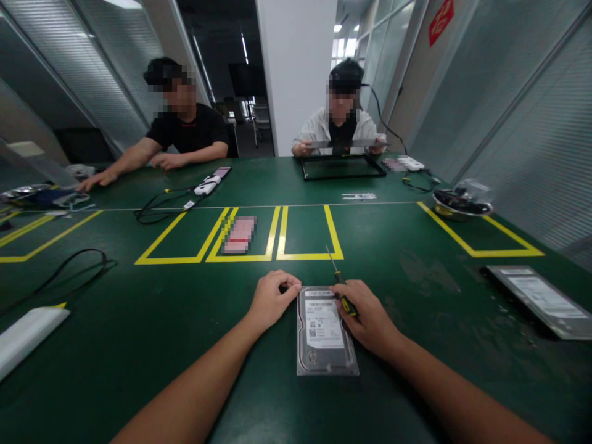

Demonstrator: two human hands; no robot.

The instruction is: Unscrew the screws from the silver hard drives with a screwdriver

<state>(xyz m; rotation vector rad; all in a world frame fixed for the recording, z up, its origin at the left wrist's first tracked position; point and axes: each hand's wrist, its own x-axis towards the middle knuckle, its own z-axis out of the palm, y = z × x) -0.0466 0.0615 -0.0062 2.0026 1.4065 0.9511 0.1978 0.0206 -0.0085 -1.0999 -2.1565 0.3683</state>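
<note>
Squarely between two bare hands, a drive (324, 333) lies flat on a green table (208, 401), its long axis running away from the wearer. The right hand (367, 314) is nearer, lapping its right edge and closed around a screwdriver (346, 303) whose tip points beyond the far end. The left hand (274, 299) curls at the far left corner, thumb and fingers drawn close; whether they grip anything cannot be told. Silver-grey metal borders the drive's white printed label (325, 327).
</note>
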